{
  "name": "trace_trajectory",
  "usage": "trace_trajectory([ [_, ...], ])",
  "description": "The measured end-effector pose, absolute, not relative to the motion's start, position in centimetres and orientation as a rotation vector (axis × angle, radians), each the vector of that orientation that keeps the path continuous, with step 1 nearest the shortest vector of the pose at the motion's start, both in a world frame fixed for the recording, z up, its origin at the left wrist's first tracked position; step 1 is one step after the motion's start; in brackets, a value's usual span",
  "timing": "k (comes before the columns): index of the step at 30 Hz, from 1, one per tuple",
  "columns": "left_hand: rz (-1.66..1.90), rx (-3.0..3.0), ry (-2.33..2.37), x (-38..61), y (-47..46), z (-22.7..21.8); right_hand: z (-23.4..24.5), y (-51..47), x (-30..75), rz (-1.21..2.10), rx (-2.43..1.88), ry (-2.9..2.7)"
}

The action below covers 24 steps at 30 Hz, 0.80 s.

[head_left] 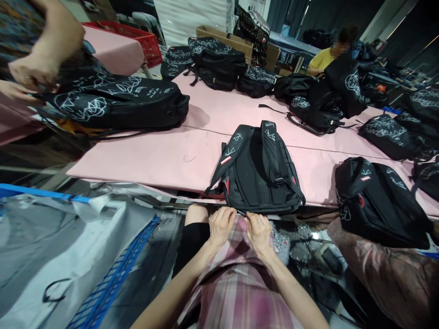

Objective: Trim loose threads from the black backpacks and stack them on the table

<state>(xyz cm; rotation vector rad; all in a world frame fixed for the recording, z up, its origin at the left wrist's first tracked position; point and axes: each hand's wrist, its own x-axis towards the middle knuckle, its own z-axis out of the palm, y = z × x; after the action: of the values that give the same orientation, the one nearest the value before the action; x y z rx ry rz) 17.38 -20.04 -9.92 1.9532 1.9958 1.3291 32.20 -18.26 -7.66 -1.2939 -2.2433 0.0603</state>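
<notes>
A black backpack (254, 164) with white scribble print lies on the pink table in front of me, its padded back and shoulder straps facing up. Its bottom end reaches the table's near edge. Just below that end, my left hand (222, 225) is closed, fingertips pinched together. Close by on the right, my right hand (259, 229) is closed in the same way. A thin dark strip (242, 213) shows between the two sets of fingertips, near the backpack's lower edge; whether it belongs to the backpack I cannot tell.
Several similar black backpacks lie on the pink table (151, 157), at the back and right. At left, a person's hands (32, 77) work on a large backpack (133, 103). A blue-rimmed grey-lined bin (68, 256) stands lower left. Another backpack (380, 196) overhangs the edge at right.
</notes>
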Motion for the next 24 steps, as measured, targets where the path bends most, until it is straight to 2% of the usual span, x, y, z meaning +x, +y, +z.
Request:
trace_trajectory([
  [16, 1.401, 1.884, 1.979, 17.32, -20.26, -9.92, -7.85, -18.08, 31.86, 0.102, -1.258, -2.215],
  [24, 1.397, 1.929, 1.964, 17.62, -19.72, -9.89, -7.82, -17.87, 31.66, 0.003, -1.259, -2.246],
])
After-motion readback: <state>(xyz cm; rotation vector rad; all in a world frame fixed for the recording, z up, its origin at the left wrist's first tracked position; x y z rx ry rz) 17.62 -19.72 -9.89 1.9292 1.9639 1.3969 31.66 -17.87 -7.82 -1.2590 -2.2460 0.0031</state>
